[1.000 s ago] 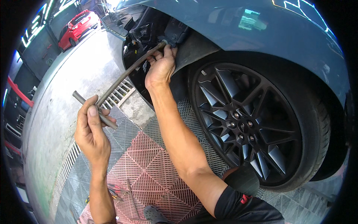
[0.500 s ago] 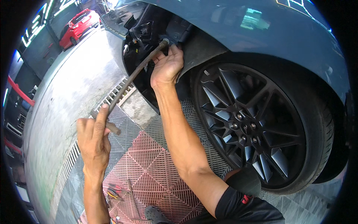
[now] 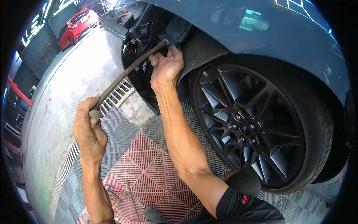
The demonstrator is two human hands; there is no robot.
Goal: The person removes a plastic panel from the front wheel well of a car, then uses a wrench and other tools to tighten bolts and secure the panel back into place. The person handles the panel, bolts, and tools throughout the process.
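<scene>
A long dark T-handle wrench [image 3: 126, 72] runs from my left hand up to the open front corner of a grey-blue car [image 3: 238, 33]. My left hand [image 3: 88, 130] is closed around its handle end, low and to the left. My right hand [image 3: 166, 69] holds the shaft near its tip, fingers against the dark parts [image 3: 149, 30] inside the exposed front end beside the wheel arch. The tip meets those parts at the upper middle. What it sits on is hidden.
A large black multi-spoke wheel and tyre [image 3: 253, 127] fills the right. Red and grey plastic grid floor tiles [image 3: 145, 168] lie under me, with pliers and small tools [image 3: 119, 194] near my knee. A metal drain grate [image 3: 112, 97] crosses the concrete. A red car [image 3: 76, 26] stands far left.
The wrench tip has moved up into the car's front corner with my right hand. My left hand has turned and closed fully around the handle end.
</scene>
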